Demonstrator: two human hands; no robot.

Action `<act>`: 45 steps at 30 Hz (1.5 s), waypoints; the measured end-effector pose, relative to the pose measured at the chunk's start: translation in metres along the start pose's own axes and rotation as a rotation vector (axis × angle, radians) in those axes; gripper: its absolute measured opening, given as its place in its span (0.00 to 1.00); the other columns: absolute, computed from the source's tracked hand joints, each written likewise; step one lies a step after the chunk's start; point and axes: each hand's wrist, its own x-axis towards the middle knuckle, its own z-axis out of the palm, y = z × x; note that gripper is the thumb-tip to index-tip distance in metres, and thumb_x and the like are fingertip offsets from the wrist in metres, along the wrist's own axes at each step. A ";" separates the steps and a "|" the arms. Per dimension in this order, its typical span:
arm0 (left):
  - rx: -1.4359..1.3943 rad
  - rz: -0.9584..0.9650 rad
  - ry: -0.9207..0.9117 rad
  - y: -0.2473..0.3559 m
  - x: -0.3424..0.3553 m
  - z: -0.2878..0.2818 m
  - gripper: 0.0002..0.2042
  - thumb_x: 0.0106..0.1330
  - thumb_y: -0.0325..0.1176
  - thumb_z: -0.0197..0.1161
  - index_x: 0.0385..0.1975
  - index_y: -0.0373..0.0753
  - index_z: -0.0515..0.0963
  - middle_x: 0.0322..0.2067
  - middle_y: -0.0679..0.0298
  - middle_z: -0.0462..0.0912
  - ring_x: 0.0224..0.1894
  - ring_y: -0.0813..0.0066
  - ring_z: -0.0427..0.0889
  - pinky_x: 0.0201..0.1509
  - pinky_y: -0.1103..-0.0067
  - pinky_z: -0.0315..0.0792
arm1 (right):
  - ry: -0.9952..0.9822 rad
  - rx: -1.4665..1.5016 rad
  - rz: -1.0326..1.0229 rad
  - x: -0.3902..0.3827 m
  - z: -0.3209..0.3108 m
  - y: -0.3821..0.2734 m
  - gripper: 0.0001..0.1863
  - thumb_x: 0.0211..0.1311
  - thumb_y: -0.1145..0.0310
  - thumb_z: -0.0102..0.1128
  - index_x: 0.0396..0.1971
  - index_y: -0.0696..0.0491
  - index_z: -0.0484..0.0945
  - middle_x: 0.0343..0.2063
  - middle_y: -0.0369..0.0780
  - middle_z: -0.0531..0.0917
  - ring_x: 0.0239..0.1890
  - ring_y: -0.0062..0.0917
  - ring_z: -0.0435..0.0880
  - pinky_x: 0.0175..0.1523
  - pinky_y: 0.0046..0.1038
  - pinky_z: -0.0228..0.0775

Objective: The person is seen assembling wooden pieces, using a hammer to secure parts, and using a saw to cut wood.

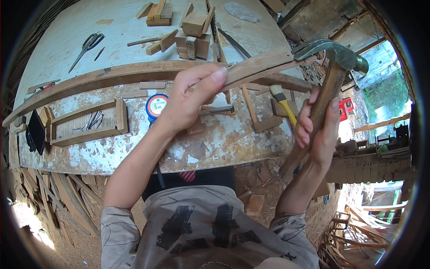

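Note:
My left hand point(192, 96) is closed around one end of a narrow wooden piece point(262, 67), with the thumb pressed along its top. The piece slants up to the right, and a lengthwise line runs along its side. My right hand point(320, 132) grips the wooden handle of a claw hammer point(326, 89), held upright with the head at the top. Its curved claw meets the far end of the wooden piece; whether a nail sits between them I cannot tell. Below my left wrist, a round blue and white tape measure point(156, 106) rests on the worn bench point(179, 152).
A long wooden beam point(116, 74) crosses the bench. Nearby are a wooden tray point(87, 139) holding several nails, a yellow-handled brush point(283, 104), scissors point(89, 47), stacked wood blocks point(193, 42) and a dark tablet-like object point(36, 132). Scrap strips point(58, 197) lie beside the bench.

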 end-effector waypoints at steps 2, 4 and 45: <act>-0.026 -0.017 -0.047 0.002 0.001 -0.006 0.20 0.76 0.49 0.59 0.34 0.35 0.81 0.27 0.70 0.73 0.31 0.84 0.69 0.36 0.82 0.62 | -0.006 -0.034 0.082 0.004 -0.014 -0.013 0.31 0.78 0.36 0.38 0.45 0.53 0.67 0.13 0.30 0.63 0.08 0.11 0.57 0.11 0.16 0.49; 0.008 -0.008 -0.050 0.004 0.002 -0.002 0.20 0.76 0.48 0.59 0.35 0.34 0.82 0.28 0.70 0.74 0.31 0.82 0.70 0.37 0.81 0.64 | -0.035 -0.080 0.086 0.005 -0.029 -0.020 0.31 0.78 0.36 0.38 0.44 0.53 0.68 0.13 0.30 0.63 0.08 0.11 0.56 0.11 0.16 0.48; 0.255 -0.053 -0.068 0.000 0.000 0.018 0.23 0.76 0.53 0.57 0.32 0.35 0.77 0.24 0.67 0.74 0.30 0.80 0.71 0.36 0.78 0.67 | -0.089 -0.131 0.235 0.003 -0.040 -0.021 0.29 0.79 0.40 0.41 0.46 0.55 0.70 0.16 0.32 0.68 0.11 0.13 0.62 0.15 0.17 0.54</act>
